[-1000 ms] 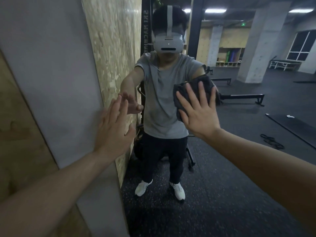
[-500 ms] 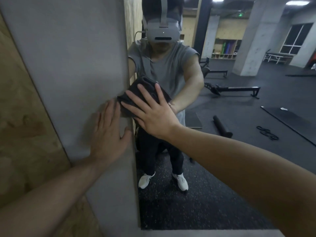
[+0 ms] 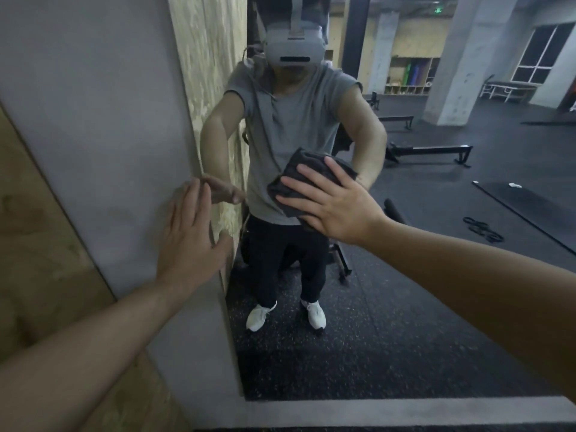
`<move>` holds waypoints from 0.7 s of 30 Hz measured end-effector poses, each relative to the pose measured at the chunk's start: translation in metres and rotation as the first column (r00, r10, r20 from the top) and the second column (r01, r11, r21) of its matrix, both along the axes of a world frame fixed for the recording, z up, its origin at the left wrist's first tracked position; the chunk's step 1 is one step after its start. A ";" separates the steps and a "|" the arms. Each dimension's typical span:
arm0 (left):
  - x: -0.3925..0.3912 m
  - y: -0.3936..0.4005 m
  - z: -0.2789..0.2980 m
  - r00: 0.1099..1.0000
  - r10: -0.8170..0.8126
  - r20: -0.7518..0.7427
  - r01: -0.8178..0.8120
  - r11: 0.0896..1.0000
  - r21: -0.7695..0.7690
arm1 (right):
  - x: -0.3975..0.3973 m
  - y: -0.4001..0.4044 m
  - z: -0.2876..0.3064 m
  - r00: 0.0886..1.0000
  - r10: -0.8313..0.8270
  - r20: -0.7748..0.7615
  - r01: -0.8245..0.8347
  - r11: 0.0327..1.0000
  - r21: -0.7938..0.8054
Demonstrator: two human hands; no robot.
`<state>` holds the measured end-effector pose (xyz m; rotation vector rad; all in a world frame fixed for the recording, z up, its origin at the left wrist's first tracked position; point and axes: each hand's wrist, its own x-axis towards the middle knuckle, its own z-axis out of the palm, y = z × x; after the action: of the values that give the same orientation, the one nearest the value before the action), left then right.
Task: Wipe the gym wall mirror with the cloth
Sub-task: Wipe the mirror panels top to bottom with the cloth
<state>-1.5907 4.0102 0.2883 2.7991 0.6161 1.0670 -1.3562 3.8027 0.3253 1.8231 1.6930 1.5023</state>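
Right hand spread flat, fingers straight, pressing the dark cloth against the mirror; no curl, no pinch, just palm and fingers holding it to the glass. Left hand flat too, fingers straight, braced on the grey frame right at the mirror's left edge, thumb reaching toward the glass, holding nothing.

Cloth bunched under the right hand, sitting around mid-height on the glass, near the left side but apart from the left hand. Below it a wide stretch of mirror down to the bottom edge, likely not yet covered; the same to the right.

For a good pass, probably best to:
- keep the palm flat and the pressure even, so the whole cloth drags rather than one corner;
- spread the bunched fabric a little for a broader contact patch;
- work in overlapping strokes, taking in the strip along the frame, where grime tends to gather;
- lean steadily on the braced left hand, and keep its thumb off the glass to avoid fresh prints.

Farther off, only in reflection: rubber floor, a bench, a grey pillar, shelves on the back wall, a window.
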 end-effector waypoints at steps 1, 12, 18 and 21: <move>0.003 -0.008 0.001 1.000 0.012 -0.001 -0.012 0.999 -0.030 | 0.010 -0.017 -0.001 1.000 -0.009 0.003 0.009 1.000 0.016; 0.013 -0.057 -0.004 0.992 0.115 -0.055 -0.119 0.988 -0.095 | 0.090 -0.154 -0.034 0.993 0.016 -0.114 0.008 0.979 0.204; 0.001 -0.040 -0.007 0.987 0.158 -0.025 -0.160 0.979 -0.130 | 0.072 -0.112 -0.046 0.991 -0.004 -0.133 0.044 0.953 0.299; -0.005 -0.022 -0.011 0.991 0.133 -0.018 -0.135 0.985 -0.110 | 0.039 -0.062 -0.042 0.987 -0.008 -0.158 0.052 0.959 0.278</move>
<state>-1.5958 3.9877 0.2773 2.7021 0.8486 1.0060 -1.3167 3.7409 0.2834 2.1505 1.5729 1.7023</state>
